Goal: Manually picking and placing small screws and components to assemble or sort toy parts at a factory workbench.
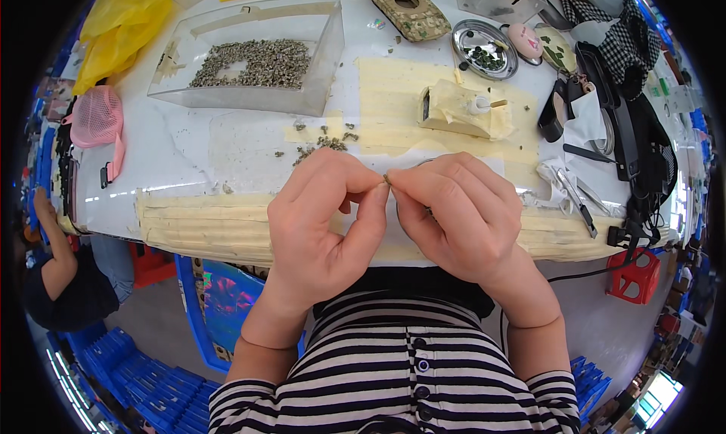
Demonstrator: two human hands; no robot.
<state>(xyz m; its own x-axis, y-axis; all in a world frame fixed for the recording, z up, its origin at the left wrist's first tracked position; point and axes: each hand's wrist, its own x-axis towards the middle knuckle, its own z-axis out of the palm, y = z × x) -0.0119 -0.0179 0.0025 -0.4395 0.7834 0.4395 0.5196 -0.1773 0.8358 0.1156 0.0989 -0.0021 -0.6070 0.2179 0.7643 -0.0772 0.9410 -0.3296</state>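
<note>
Near the table's front edge, my left hand (321, 218) and my right hand (465, 218) meet fingertip to fingertip. Both are closed in a pinch on one tiny greenish-brown part (387, 179), too small to name and mostly covered by the fingers. Just beyond my left hand lies a loose scatter of small metal parts (330, 143). Farther left, a clear plastic box (321, 75) holds a heap of similar small metal pieces (261, 62). Behind my right hand shows a bit of a rounded rim, the rest hidden. A tape-covered block (457, 113) with a white knob stands beyond that hand.
At the back right are a camouflage-patterned case (408, 9), a round metal dish (499, 69) with dark green bits, and tweezers (578, 199) on white tissue. A pink mesh basket (98, 116) and a yellow bag (125, 26) lie left. Another person (72, 283) sits at the left.
</note>
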